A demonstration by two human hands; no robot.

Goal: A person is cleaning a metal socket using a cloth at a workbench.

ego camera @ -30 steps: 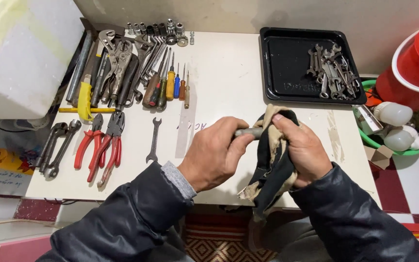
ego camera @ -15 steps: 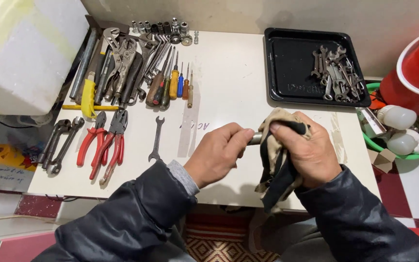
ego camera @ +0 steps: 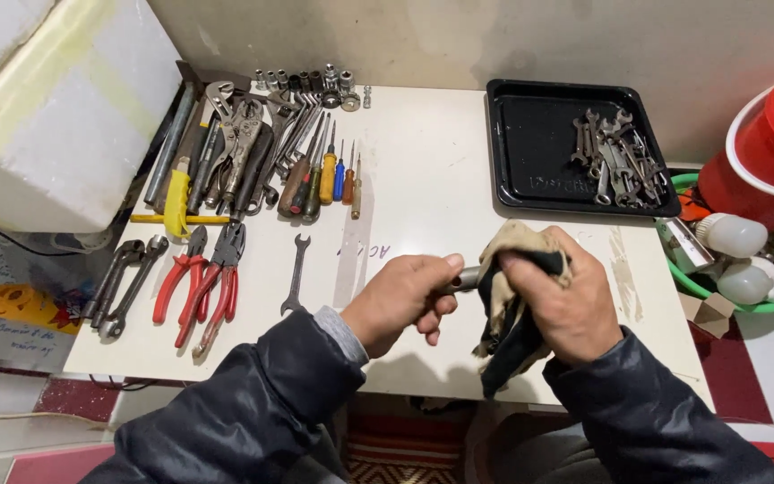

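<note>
Over the front edge of the white table point(ego camera: 423, 188), both hands are busy on one small metal tool point(ego camera: 466, 279): the left hand point(ego camera: 402, 300) has its fingers curled tight round one end, thumb pressed along the shaft, which looks like a way of keeping it steady, while the right hand point(ego camera: 566, 300) is closed round a dirty rag point(ego camera: 505, 314) bunched over the other end, so only a short silvery stretch of the tool shows between the two fists. What kind of tool it is can't be made out under all that cloth. The rag's dark tail hangs down past the table edge, clear of everything laid out. Just beyond the left hand lies a lone open-ended spanner point(ego camera: 296, 273), and further left the red-handled pliers point(ego camera: 199, 285) sit side by side with handles toward the person, easy to pick up. Behind them a fan of screwdrivers point(ego camera: 324, 172) and bigger wrenches, with a row of sockets point(ego camera: 315, 85) along the wall. At the back right, a black tray point(ego camera: 530, 161) holds a loose heap of small spanners point(ego camera: 615, 161) in its right half, the left half bare. Off the table's right end, a green basket point(ego camera: 705, 287) carries white light bulbs point(ego camera: 735, 237), beside a red bucket point(ego camera: 763, 170).
</note>
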